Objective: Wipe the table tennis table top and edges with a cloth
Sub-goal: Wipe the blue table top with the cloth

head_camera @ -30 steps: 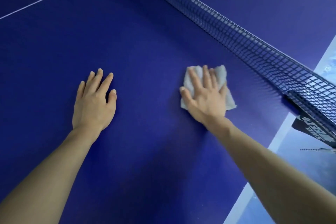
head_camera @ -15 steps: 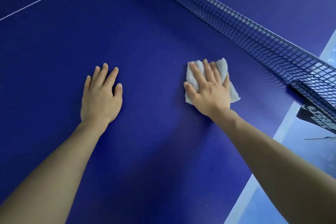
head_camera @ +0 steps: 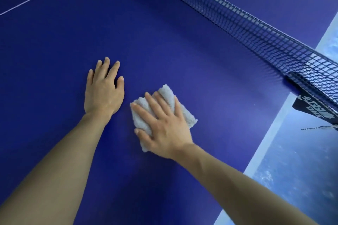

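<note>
The right hand [head_camera: 164,129] has slid the cloth [head_camera: 165,105] back from the net [head_camera: 256,34] toward the person and to the left: a second ago the cloth lay well to the right of the left hand [head_camera: 104,91], a good way up the blue bench [head_camera: 54,56], and now it sits just beside that hand's heel, near but not touching. The cloth is a folded, pale, nubbly pad. The right hand lies flat over it with fingers [head_camera: 140,108] spread and straight, pressing it down rather than gripping it; the pad's upper corner and right edge show past the fingers. The left hand has kept its place, palm down, fingers straight and close together, holding nothing, and seems to serve as a prop for the lean.

For the task, this reads as one stroke of a sweep across the half of the top on this side of the net, drawn from the net toward the body. The white side edge [head_camera: 263,151] of the bench at the right and the net post clamp [head_camera: 311,104] appear untouched at this moment, so the edges look like work left to do. The next stroke probably needs the left hand to shift out of the cloth's path, or the cloth to turn back toward the right side
</note>
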